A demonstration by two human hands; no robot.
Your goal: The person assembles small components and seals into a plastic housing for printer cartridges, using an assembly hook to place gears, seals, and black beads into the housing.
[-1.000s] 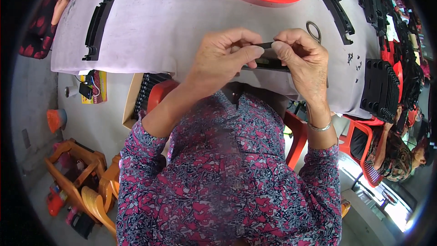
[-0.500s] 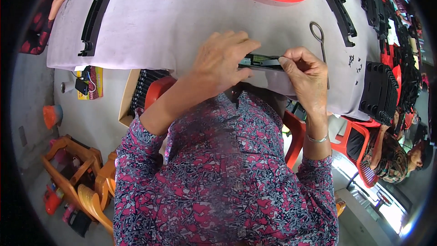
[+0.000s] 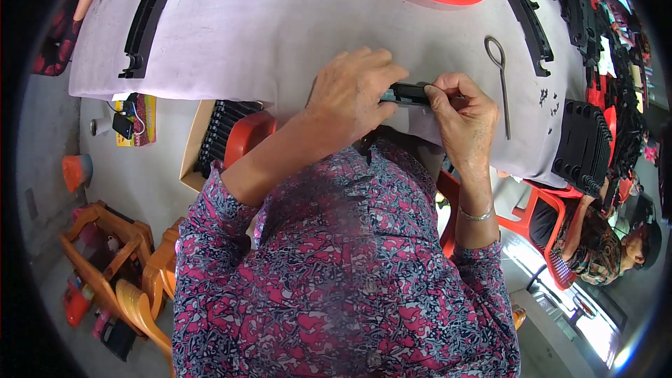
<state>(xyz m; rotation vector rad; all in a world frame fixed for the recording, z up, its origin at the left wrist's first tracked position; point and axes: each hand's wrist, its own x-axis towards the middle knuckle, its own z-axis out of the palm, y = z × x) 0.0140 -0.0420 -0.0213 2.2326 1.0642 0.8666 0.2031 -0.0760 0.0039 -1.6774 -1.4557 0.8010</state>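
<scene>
The right hand point(image 3: 467, 108) pinches the right end of a slim black plastic strip point(image 3: 410, 94) at the near edge of the cloth-covered pale worktop point(image 3: 224, 28); the left hand point(image 3: 355, 89) covers the left end, its grip unclear. Handling looks unfinished.

Head camera: left of two wide fisheyes, worn on the person's head
Facing: down past the patterned shirt point(image 3: 336, 259) onto the tabletop point(image 3: 231, 35)
Nearness: close, with left grip point(image 3: 355, 92) and right grip point(image 3: 467, 117) above centre
Rim: straight edges bend
</scene>
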